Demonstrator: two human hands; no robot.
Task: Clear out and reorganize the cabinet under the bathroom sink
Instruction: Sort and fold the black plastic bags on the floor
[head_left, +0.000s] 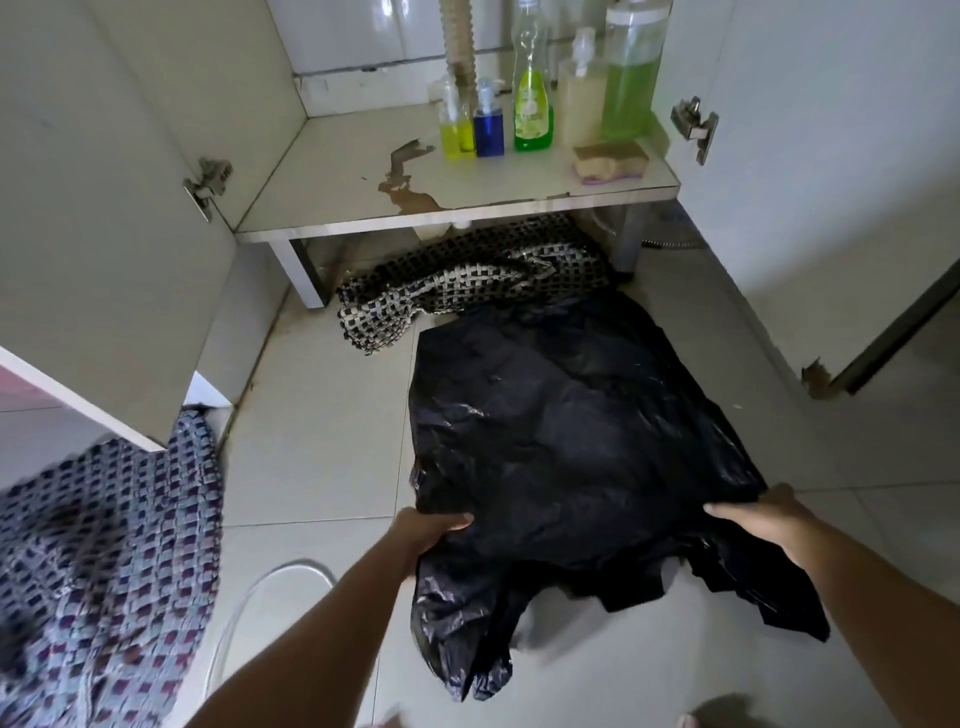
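You've got the crinkled black plastic bin bag (576, 441) spread on the near floor tiles, left hand (428, 530) and right hand (769, 514) each pinching its near edge. Tug hard and that thin film could tear, or slide into the checked woven mat (467, 286) beyond.

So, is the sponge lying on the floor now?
No, the sponge lies on the cabinet shelf, right of the bottles.
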